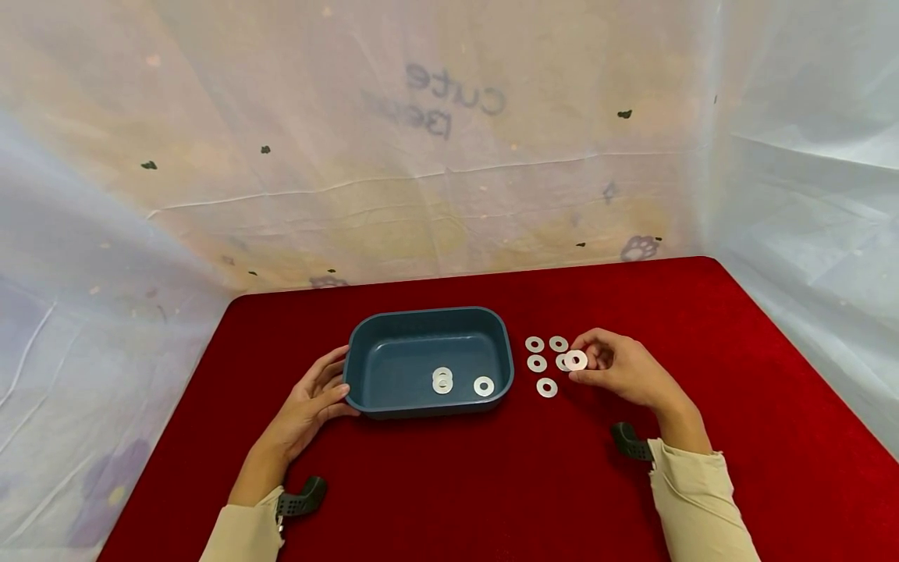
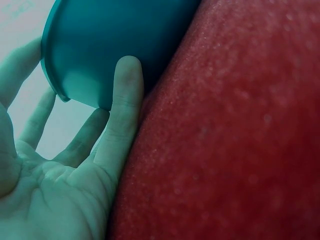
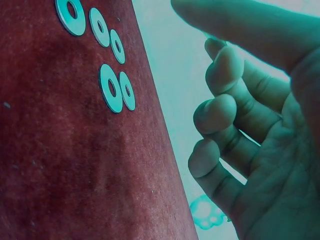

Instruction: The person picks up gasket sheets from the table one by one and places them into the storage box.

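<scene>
A blue rectangular tray (image 1: pixel 428 410) with rounded corners stands on the red cloth. My left hand (image 1: pixel 312 402) rests against its left end, the thumb at the rim and the other fingers spread fairly straight along the outer wall (image 2: pixel 95 60). Off the tray's right side, my right hand (image 1: pixel 621 371) pinches a flat metal washer (image 1: pixel 576 368) between thumb and fingertips, just above the cloth. In the right wrist view the thumb (image 3: pixel 250 25) hides most of this washer. Several loose washers (image 3: pixel 106 95) lie flat between tray and right hand; the held one overlaps one of them in the head view.
Inside the tray lie two overlapping washers (image 1: pixel 442 389) and a single washer (image 1: pixel 477 386) near the right end. The red cloth (image 1: pixel 449 484) covers the table. Pale printed sheeting (image 1: pixel 449 218) hangs behind the table and along both sides.
</scene>
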### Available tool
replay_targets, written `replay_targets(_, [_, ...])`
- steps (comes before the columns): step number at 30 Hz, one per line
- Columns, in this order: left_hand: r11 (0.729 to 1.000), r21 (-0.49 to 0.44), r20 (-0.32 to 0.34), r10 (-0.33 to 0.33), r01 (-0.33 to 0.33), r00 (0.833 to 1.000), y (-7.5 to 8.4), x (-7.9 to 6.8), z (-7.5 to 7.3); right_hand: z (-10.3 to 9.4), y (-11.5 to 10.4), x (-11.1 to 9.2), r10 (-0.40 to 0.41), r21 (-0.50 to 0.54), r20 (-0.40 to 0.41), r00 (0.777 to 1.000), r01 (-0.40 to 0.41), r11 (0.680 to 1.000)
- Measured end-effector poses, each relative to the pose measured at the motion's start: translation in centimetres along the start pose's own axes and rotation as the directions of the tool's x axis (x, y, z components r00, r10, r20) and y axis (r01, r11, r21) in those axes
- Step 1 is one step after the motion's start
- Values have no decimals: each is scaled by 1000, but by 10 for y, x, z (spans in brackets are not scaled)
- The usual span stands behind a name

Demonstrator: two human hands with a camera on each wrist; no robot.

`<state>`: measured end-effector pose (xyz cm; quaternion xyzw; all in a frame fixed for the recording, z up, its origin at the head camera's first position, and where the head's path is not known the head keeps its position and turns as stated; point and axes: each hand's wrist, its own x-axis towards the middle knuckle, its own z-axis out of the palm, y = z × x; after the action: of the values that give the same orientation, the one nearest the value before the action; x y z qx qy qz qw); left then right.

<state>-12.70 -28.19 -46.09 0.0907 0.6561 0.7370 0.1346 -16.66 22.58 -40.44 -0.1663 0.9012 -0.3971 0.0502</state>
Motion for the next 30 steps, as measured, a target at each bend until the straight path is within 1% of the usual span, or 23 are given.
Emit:
replay_targets(15, [1000, -7, 34, 25, -25, 999, 0, 1, -1, -1, -1, 0, -1, 27, 1, 1000, 1, 1000])
replay_targets(23, [1000, -4, 15, 7, -7, 1000, 0, 1, 0, -1, -3, 0, -11, 86, 18, 1000, 9, 996])
replay_targets(30, [1000, -8, 8, 5, -4, 1000, 1, 0, 0, -2, -4, 0, -14, 82, 14, 1000, 13, 997])
